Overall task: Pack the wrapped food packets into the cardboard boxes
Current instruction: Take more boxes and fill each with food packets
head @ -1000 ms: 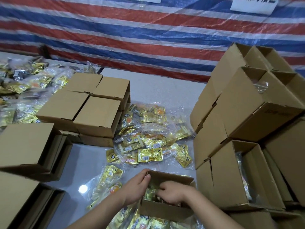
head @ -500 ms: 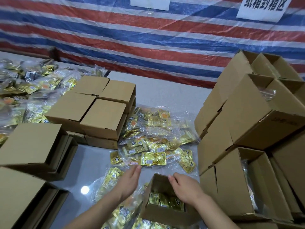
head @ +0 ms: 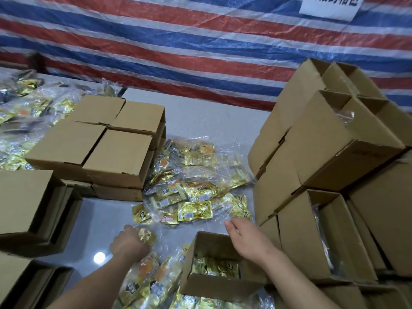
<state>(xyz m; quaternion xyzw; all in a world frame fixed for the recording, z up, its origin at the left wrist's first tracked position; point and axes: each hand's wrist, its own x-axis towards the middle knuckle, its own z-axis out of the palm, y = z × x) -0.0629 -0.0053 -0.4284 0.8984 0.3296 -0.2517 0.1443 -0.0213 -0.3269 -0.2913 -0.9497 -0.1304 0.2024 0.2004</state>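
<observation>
While the open box [head: 214, 266] near the table's front edge sits part-filled with gold packets [head: 194, 192], the left hand [head: 129, 244] pinches a packet [head: 147, 236] beside it; the right hand [head: 247, 239] hovers spread above the box rim. Next, I judge: lift that packet in.

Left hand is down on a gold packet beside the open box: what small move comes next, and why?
Probably lift that gold packet with the left hand and carry it right into the open cardboard box. The fingers look curled on it, and the box already holds packets with room above them. The right hand hovers open over the box.
</observation>
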